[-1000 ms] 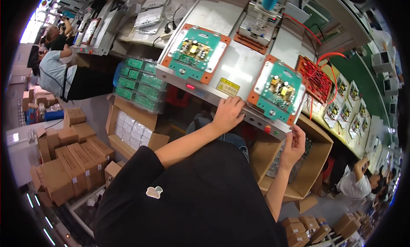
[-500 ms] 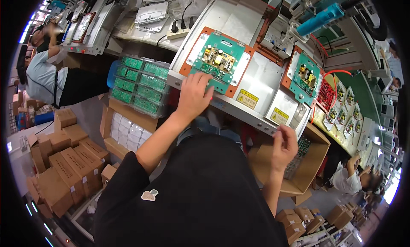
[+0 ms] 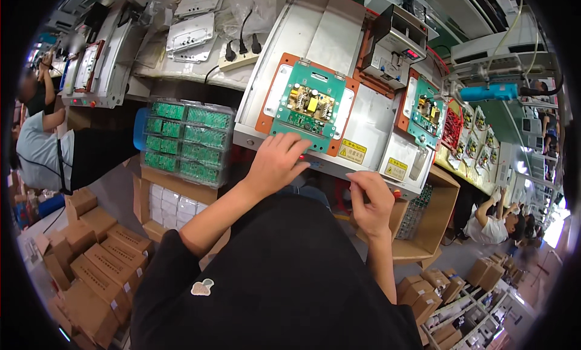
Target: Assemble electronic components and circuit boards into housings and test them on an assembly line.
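At the near edge of the left green fixture plate is my left hand, its fingertips by the plate's rim and its thumb held apart. No object shows in its fingers. A circuit board with yellow and dark parts lies in that plate. My right hand hovers at the front edge of the white machine, fingers loosely bent, thumb apart, holding nothing I can see. Beside it is a red button. A second green fixture plate, with another circuit board, sits to the right.
A blue power screwdriver hangs at upper right. Clear trays of green boards stand left. Open cartons flank me, and stacked boxes fill the lower left. Power plugs sit behind. Co-workers are at both sides.
My right hand has moved left and inward to the machine's front edge. My left hand stays at the fixture's near edge. The screwdriver has swung down and right; the whole view has shifted.
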A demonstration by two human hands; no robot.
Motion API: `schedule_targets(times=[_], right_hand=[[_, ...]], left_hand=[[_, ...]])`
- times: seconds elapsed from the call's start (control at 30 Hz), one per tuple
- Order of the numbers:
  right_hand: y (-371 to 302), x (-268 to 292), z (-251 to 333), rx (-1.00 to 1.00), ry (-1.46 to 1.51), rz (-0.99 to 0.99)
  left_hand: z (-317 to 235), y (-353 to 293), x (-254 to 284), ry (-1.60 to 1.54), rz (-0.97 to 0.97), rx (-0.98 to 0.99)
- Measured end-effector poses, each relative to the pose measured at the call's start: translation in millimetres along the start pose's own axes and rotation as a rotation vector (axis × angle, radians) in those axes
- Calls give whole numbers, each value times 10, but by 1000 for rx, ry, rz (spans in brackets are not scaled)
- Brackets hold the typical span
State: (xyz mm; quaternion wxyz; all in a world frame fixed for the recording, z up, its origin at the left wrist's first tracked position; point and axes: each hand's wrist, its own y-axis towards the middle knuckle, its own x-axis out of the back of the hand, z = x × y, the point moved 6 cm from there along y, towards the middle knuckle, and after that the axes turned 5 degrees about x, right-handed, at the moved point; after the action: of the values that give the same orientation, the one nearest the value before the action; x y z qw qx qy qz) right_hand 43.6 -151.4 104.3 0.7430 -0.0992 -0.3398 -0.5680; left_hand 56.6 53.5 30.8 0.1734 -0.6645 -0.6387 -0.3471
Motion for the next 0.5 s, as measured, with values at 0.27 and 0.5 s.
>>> schedule_targets(times=[0.27, 0.5], right_hand=[[162, 24, 113, 178, 66, 43], [1533, -635, -882, 242, -294, 44]], left_hand=[[-562, 1041, 562, -38, -318, -672], [-418, 2341, 593, 98, -384, -528]])
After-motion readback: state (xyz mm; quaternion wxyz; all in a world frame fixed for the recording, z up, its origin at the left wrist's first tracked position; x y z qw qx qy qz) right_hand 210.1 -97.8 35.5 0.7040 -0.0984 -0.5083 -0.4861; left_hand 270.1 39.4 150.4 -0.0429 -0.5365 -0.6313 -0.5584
